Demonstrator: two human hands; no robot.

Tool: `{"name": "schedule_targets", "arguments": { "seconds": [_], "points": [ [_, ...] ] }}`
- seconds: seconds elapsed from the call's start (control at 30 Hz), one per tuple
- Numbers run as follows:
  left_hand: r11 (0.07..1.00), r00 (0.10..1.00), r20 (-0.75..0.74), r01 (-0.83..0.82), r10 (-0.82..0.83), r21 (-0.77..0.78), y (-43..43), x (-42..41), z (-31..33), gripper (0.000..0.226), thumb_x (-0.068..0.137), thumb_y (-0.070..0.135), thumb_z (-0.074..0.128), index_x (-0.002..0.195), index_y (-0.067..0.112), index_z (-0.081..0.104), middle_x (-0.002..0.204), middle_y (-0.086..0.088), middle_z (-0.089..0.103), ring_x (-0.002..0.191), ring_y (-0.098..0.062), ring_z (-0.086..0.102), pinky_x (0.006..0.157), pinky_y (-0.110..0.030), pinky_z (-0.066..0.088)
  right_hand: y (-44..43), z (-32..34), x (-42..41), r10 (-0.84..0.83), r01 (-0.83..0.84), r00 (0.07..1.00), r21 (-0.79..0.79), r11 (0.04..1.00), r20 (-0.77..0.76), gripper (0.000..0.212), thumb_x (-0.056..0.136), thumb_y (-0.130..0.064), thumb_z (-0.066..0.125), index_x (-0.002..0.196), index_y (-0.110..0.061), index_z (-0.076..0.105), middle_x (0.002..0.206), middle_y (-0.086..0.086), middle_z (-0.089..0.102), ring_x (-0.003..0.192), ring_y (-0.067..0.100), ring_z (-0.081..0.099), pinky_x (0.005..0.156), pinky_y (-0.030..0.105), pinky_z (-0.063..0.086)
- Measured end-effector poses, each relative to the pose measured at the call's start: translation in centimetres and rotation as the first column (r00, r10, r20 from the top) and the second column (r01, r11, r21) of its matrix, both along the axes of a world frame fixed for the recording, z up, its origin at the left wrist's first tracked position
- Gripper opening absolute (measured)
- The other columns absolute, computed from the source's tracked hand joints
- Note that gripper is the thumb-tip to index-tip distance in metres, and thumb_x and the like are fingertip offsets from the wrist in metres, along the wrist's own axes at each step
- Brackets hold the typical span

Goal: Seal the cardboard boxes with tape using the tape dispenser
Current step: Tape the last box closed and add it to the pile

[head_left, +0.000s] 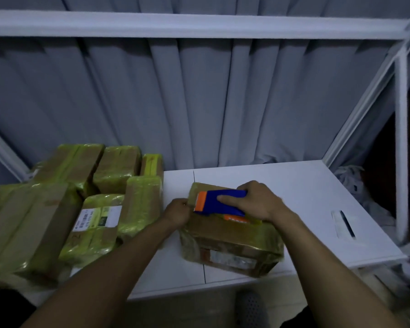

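Note:
A brown cardboard box (230,245) wrapped in yellowish tape lies on the white table (305,185), near its front edge. On top of the box sits a blue and orange tape dispenser (219,203). My right hand (258,200) grips the dispenser from the right, fingers curled over its blue body. At the box's upper left corner my left hand (176,211) is curled, and its fingertips pinch the tape end against the cardboard edge there.
A pile of several taped cardboard boxes (81,200) fills the table's left side, one with a white label (97,218). A grey curtain hangs behind. A white metal frame (400,138) stands at the right. A flat strip (343,223) lies on the table's right part.

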State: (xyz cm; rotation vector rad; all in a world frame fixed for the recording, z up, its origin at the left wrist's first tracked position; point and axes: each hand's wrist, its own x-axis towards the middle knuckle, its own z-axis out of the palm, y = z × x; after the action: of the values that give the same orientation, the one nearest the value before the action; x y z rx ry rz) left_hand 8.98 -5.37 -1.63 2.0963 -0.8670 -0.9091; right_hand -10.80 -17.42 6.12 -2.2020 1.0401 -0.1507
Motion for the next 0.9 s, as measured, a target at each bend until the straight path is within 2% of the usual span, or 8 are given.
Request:
{"name": "schedule_targets", "arguments": {
  "seconds": [0.07, 0.2, 0.33, 0.4, 0.47, 0.7, 0.8, 0.9],
  "points": [
    [1.000, 0.999, 0.036, -0.020, 0.020, 0.005, -0.9, 2.0, 0.1, 0.031, 0.096, 0.008, 0.045, 0.097, 0.008, 0.076, 0.099, -0.009, 0.073, 0.092, -0.028, 0.067, 0.089, -0.044, 0.056, 0.5, -0.5, 1.7, -0.051, 0.049, 0.996, 0.031, 0.998, 0.078, 0.071, 0.080, -0.073, 0.070, 0.077, -0.002, 0.072, 0.065, 0.008, 0.070, 0.055, 0.012, 0.063, 0.055, 0.025, 0.044],
    [0.998, 0.998, -0.009, -0.056, 0.056, 0.000, -2.2, 4.3, -0.3, 0.028, 0.096, 0.009, 0.049, 0.100, 0.008, 0.077, 0.100, -0.009, 0.074, 0.096, -0.030, 0.068, 0.089, -0.042, 0.055, -0.1, -0.9, 4.5, -0.120, 0.113, 0.988, 0.076, 0.991, 0.102, 0.065, 0.082, -0.070, 0.069, 0.083, -0.005, 0.072, 0.071, 0.007, 0.071, 0.066, 0.017, 0.068, 0.057, 0.029, 0.047],
    [0.993, 0.994, -0.071, -0.085, 0.079, -0.077, -2.0, 4.9, -1.0, 0.031, 0.097, 0.036, 0.062, 0.117, 0.015, 0.074, 0.116, -0.003, 0.073, 0.105, -0.017, 0.067, 0.096, -0.034, 0.053, -2.1, -0.7, 5.5, -0.132, 0.126, 0.991, 0.136, 0.983, 0.031, 0.060, 0.081, -0.069, 0.071, 0.078, -0.009, 0.065, 0.071, 0.005, 0.066, 0.065, 0.017, 0.064, 0.056, 0.027, 0.041],
    [0.993, 0.995, -0.079, -0.075, 0.068, -0.090, -1.9, 5.1, -1.4, 0.033, 0.096, 0.039, 0.063, 0.120, 0.019, 0.072, 0.117, 0.002, 0.072, 0.107, -0.012, 0.066, 0.095, -0.027, 0.052, -2.6, -0.6, 6.0, -0.120, 0.117, 0.993, 0.171, 0.978, 0.004, 0.058, 0.080, -0.068, 0.072, 0.077, -0.010, 0.064, 0.072, 0.006, 0.067, 0.066, 0.018, 0.064, 0.058, 0.029, 0.042],
    [0.993, 0.995, -0.069, -0.082, 0.076, -0.090, -1.9, 5.1, -1.8, 0.032, 0.096, 0.039, 0.062, 0.121, 0.021, 0.072, 0.119, 0.004, 0.071, 0.110, -0.012, 0.065, 0.098, -0.030, 0.051, -2.7, -0.4, 6.2, -0.109, 0.111, 0.994, 0.185, 0.976, -0.022, 0.057, 0.080, -0.067, 0.073, 0.078, -0.010, 0.065, 0.073, 0.006, 0.067, 0.066, 0.018, 0.063, 0.059, 0.028, 0.042],
    [0.989, 0.993, -0.059, -0.111, 0.106, -0.097, -3.1, 4.4, -1.8, 0.029, 0.097, 0.031, 0.062, 0.122, 0.017, 0.071, 0.117, 0.000, 0.072, 0.099, -0.012, 0.067, 0.088, -0.027, 0.054, -3.1, 0.6, 4.7, -0.089, 0.101, 0.993, 0.173, 0.980, -0.077, 0.064, 0.077, -0.072, 0.071, 0.089, -0.009, 0.074, 0.083, 0.008, 0.075, 0.079, 0.021, 0.072, 0.073, 0.036, 0.056],
    [0.995, 0.997, 0.007, -0.078, 0.079, -0.064, -3.6, 4.3, -2.0, 0.028, 0.099, 0.025, 0.059, 0.123, 0.016, 0.069, 0.122, -0.001, 0.069, 0.105, -0.014, 0.064, 0.088, -0.025, 0.050, -3.5, 1.4, 3.2, -0.118, 0.135, 0.987, 0.159, 0.978, -0.113, 0.065, 0.075, -0.073, 0.073, 0.089, -0.010, 0.074, 0.082, 0.006, 0.075, 0.076, 0.019, 0.072, 0.068, 0.031, 0.053],
    [0.992, 0.995, -0.035, -0.092, 0.089, -0.092, -3.7, 4.3, -1.8, 0.025, 0.099, 0.021, 0.058, 0.120, 0.016, 0.070, 0.122, -0.003, 0.069, 0.102, -0.015, 0.065, 0.086, -0.024, 0.051, -4.3, 2.6, 0.8, -0.145, 0.171, 0.978, 0.186, 0.967, -0.147, 0.062, 0.073, -0.073, 0.075, 0.087, -0.012, 0.074, 0.083, 0.004, 0.075, 0.074, 0.017, 0.071, 0.063, 0.027, 0.052]
  ]
}}
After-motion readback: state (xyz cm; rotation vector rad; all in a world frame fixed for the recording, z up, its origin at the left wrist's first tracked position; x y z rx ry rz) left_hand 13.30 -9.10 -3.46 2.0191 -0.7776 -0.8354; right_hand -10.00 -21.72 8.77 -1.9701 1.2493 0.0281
